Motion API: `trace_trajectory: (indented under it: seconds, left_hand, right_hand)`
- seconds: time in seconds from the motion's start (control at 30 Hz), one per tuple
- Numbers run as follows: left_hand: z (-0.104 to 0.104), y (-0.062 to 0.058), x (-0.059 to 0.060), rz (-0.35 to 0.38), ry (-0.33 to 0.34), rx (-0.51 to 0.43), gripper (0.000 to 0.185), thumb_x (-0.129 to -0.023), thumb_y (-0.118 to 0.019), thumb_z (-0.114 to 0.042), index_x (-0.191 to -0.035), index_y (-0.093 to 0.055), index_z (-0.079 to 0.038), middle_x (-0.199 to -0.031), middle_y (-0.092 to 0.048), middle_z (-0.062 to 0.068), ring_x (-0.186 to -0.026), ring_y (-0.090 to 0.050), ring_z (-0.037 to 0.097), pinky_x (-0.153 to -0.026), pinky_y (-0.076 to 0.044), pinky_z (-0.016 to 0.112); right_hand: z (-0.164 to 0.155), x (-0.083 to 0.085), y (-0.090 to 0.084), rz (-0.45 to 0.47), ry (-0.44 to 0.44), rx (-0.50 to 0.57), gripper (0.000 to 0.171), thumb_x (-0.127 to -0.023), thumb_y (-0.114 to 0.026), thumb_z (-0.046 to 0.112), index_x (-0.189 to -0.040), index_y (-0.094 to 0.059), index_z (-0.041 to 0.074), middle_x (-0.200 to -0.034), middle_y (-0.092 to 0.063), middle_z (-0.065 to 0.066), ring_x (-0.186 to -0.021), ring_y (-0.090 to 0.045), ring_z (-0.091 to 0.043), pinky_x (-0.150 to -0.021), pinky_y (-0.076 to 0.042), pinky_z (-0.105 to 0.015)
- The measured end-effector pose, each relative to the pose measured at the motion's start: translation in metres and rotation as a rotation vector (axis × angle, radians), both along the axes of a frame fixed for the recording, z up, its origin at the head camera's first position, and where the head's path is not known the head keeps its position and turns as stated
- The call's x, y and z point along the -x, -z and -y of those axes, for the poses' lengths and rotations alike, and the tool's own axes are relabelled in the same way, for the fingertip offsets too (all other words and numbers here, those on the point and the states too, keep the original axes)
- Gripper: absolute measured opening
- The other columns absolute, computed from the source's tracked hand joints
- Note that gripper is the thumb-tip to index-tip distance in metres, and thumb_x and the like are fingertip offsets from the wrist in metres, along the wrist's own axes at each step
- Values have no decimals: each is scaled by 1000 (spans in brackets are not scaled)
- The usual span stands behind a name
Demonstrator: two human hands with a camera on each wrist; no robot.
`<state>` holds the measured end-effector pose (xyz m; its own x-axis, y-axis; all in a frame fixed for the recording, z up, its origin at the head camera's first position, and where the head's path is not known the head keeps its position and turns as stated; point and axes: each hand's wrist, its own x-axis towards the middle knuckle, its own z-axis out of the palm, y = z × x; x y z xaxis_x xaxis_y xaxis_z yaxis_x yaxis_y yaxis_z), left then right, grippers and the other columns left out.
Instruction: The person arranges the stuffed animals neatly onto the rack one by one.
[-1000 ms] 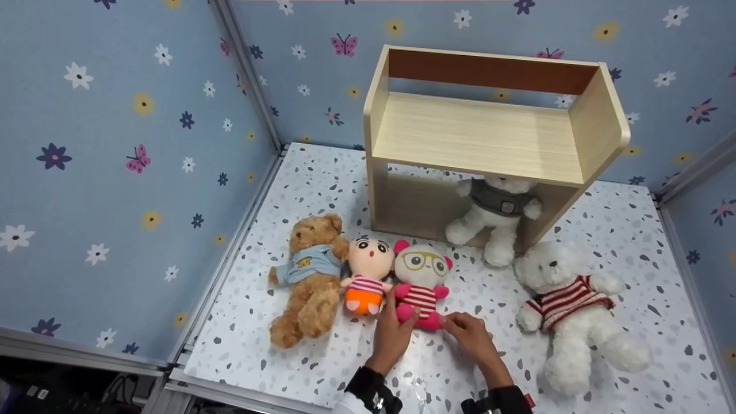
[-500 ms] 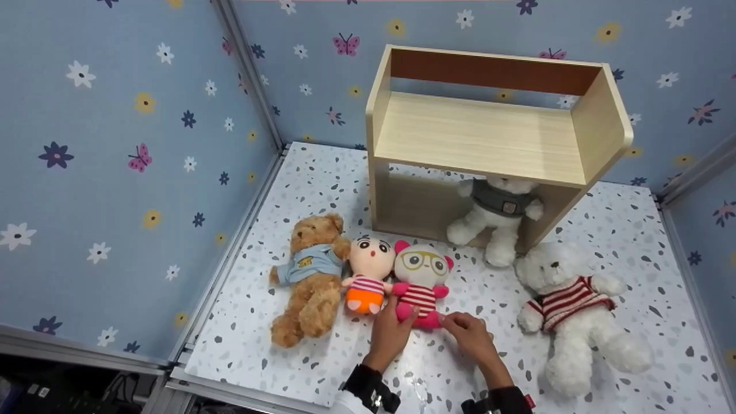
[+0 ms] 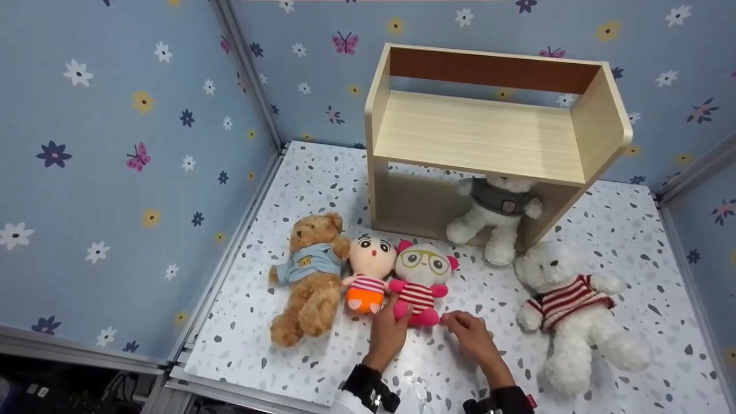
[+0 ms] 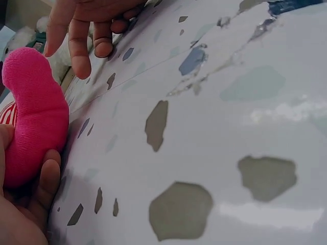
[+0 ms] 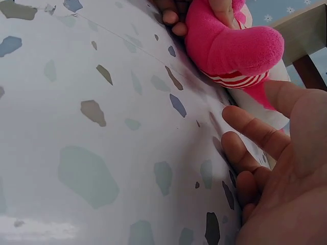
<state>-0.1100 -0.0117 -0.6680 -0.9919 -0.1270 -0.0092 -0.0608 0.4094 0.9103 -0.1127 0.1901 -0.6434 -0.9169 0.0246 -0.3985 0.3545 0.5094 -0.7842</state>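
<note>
Head view: the pink glasses doll (image 3: 421, 280) lies on the speckled tabletop (image 3: 322, 356), its foot pinched by the left hand (image 3: 388, 333). The right hand (image 3: 468, 333), fingers relaxed and apart, rests just right of it. One white bear (image 3: 495, 215) sits under the wooden shelf (image 3: 477, 132) ahead; apparently four toys remain outside.

A left hand (image 4: 23, 204) is gripping the bright pink plush leg (image 4: 33, 117) of a soft toy against a white speckled terrazzo-pattern tabletop (image 4: 214, 127), while the right hand (image 4: 94, 23) is hovering just beyond, fingers pointing down.
</note>
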Motion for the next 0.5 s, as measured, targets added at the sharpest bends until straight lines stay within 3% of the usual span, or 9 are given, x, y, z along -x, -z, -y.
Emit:
trace_trajectory:
  seconds: [0.3,0.5]
  left_hand:
    - [-2,0,-2,-29,-8,48,43,-101,-64,-30,-138,-62,-9,-131,-71,8,-125,-64,28,-104,-51,48]
    - [-3,-1,-4,-14,-8,64,42,-100,-65,-27,-140,-61,-14,-131,-71,6,-123,-65,27,-102,-51,47]
  right_hand:
    - [-1,0,1,5,14,48,34,-103,-57,44,-106,-75,16,-95,-67,-6,-76,-53,-19,-65,-40,-30]
    - [-3,0,0,15,3,65,35,-101,-59,48,-103,-75,17,-97,-65,-6,-76,-52,-19,-62,-41,-30]
